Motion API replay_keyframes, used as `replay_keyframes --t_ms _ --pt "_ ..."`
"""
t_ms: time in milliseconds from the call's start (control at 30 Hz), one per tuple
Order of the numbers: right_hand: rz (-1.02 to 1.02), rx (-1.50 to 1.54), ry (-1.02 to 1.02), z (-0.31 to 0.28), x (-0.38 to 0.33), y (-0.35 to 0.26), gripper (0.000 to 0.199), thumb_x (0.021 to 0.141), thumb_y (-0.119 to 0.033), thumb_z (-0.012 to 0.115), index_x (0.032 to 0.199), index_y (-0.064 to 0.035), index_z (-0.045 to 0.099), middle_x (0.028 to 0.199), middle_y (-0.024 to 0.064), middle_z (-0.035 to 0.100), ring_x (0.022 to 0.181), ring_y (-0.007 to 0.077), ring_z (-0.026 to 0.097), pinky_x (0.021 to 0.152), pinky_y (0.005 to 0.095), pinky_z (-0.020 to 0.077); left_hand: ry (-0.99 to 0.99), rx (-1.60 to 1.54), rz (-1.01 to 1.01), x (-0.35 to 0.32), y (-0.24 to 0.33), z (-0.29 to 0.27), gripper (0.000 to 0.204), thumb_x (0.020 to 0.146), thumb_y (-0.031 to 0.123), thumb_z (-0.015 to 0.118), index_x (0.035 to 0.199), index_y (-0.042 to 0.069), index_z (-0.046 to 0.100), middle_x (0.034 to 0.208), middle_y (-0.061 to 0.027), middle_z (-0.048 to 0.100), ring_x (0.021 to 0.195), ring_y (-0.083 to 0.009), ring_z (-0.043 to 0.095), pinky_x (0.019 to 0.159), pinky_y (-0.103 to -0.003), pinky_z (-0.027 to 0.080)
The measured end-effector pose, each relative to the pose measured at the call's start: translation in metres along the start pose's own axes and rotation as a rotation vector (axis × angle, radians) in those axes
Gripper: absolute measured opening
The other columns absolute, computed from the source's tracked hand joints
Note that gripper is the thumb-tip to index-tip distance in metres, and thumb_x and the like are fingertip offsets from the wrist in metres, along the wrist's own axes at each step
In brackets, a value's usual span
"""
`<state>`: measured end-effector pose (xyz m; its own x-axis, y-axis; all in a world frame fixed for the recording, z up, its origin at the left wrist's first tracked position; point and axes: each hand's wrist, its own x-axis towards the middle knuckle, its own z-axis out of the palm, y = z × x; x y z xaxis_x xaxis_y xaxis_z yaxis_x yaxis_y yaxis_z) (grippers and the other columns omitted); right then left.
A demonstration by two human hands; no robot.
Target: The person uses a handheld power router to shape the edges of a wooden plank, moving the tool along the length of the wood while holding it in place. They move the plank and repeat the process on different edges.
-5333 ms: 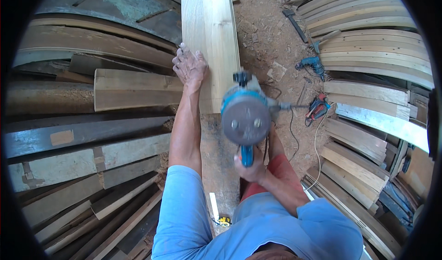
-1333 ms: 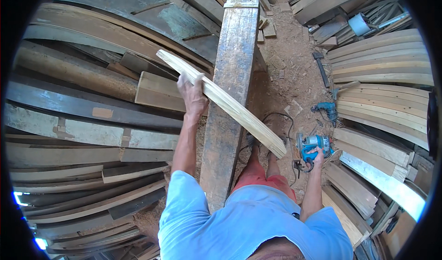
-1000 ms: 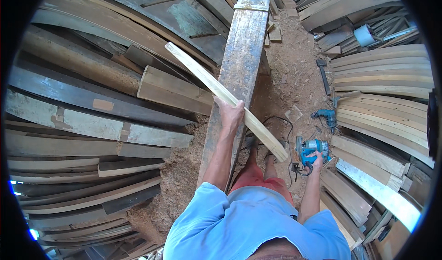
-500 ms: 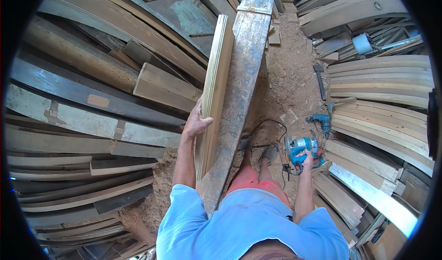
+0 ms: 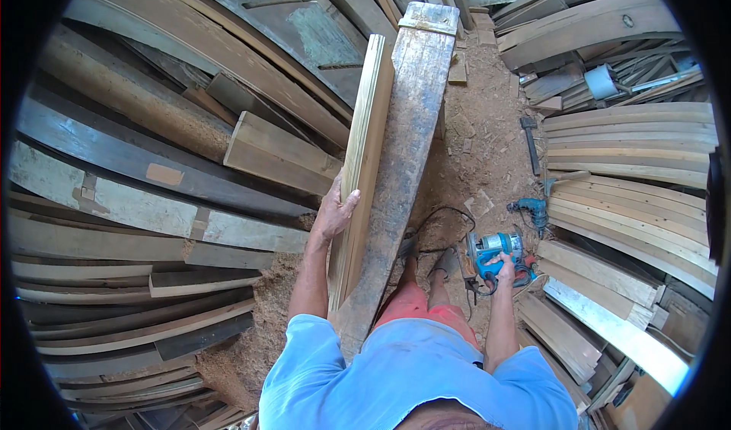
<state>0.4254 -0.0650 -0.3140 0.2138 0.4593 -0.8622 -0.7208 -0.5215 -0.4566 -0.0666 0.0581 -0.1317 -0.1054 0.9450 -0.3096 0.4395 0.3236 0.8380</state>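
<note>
My left hand (image 5: 335, 211) is wrapped over the left edge of a long wooden board (image 5: 372, 156), its thumb on the top. The board has grooved, moulded lines along its left side and lies lengthwise on a narrow, worn workbench (image 5: 415, 118). On my right, a blue and silver power router (image 5: 491, 249) hangs over the floor beside the bench, with my right hand (image 5: 500, 268) closed around its handle. A dark cord runs from the router toward my feet.
Stacked planks (image 5: 137, 179) crowd the left side, and more lumber (image 5: 624, 209) lines the right. A blue drill (image 5: 532, 211) and a hammer (image 5: 529, 142) lie on the sawdust-covered floor (image 5: 483, 156). A light-blue cylinder (image 5: 600, 83) rests among scraps at the far right.
The whole view has shifted slightly. The router in my right hand has moved a little to the left. My left hand keeps its hold on the board.
</note>
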Motion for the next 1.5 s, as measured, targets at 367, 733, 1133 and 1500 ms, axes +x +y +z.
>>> replay_keyframes --t_ms 367,733,1133,1500 --pt "-0.022 -0.012 -0.079 -0.030 0.046 0.014 0.006 0.095 -0.011 0.062 0.098 -0.0101 0.057 0.068 0.0045 0.056 0.061 0.0220 0.061 0.058 0.0441 0.0563 -0.109 0.391 0.012 -0.010 0.041 0.103 0.113 0.076 0.009 0.070 0.167 0.008 0.002 0.169 -0.0323 0.012 0.157 -0.0468 0.014 0.127 -0.053 0.015" --pt "0.063 -0.095 -0.116 0.018 0.003 0.005 0.020 0.096 -0.010 0.063 0.113 -0.0162 0.055 0.071 0.0068 0.059 0.061 0.0234 0.062 0.056 0.0435 0.0561 0.154 0.809 0.017 0.020 -0.012 0.205 0.115 0.076 0.047 0.083 0.167 0.018 0.018 0.165 -0.0411 0.009 0.152 -0.0629 0.003 0.117 -0.078 0.003" --pt "0.090 -0.074 -0.101 0.014 0.023 0.012 0.025 0.091 -0.006 0.067 0.112 -0.0159 0.057 0.074 0.0045 0.060 0.057 0.0211 0.062 0.051 0.0416 0.0547 0.421 0.546 -0.220 0.028 -0.058 0.146 0.131 0.073 0.077 0.074 0.167 0.012 0.011 0.163 -0.0373 0.018 0.147 -0.0555 0.027 0.115 -0.072 0.022" --pt "-0.045 -0.099 0.030 0.064 0.005 -0.010 0.022 0.089 -0.004 0.066 0.106 -0.0132 0.057 0.068 0.0024 0.056 0.053 0.0168 0.058 0.047 0.0345 0.0509 0.351 0.782 -0.259 0.040 -0.025 0.160 0.134 0.067 0.079 0.078 0.165 0.010 0.019 0.158 -0.0345 0.028 0.142 -0.0519 0.031 0.113 -0.066 0.026"
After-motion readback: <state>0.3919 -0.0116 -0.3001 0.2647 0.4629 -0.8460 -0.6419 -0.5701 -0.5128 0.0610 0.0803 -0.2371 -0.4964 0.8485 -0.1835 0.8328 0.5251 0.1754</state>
